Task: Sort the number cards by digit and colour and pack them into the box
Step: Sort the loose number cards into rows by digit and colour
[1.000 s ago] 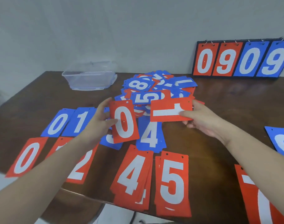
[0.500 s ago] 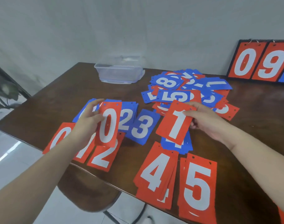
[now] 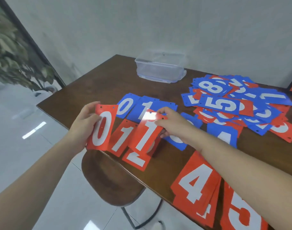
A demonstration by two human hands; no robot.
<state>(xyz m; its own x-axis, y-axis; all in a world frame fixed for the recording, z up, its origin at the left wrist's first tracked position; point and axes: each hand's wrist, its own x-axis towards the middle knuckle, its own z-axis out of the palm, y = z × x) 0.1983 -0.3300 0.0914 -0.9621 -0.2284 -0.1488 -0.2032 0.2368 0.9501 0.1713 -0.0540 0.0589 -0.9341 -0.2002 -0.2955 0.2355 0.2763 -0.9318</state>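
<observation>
The left hand [image 3: 83, 128] grips one red 0 card [image 3: 102, 128] by its left edge; the right hand [image 3: 172, 125] pinches one red 1 card [image 3: 146, 132] over two red cards, a 1 and a 2, on the counter [image 3: 95, 90]. One clear box [image 3: 160, 68] sits far, an unsorted pile [image 3: 238, 103] right

A dark wooden table [image 3: 95, 90], a round brown stool [image 3: 108, 180] beneath its edge, leafy plant [image 3: 12, 52] far left

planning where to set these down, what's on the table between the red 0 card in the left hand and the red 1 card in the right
In the head view, another red 1 card lies flat on the table between the held red 0 card and the held red 1 card.
</observation>
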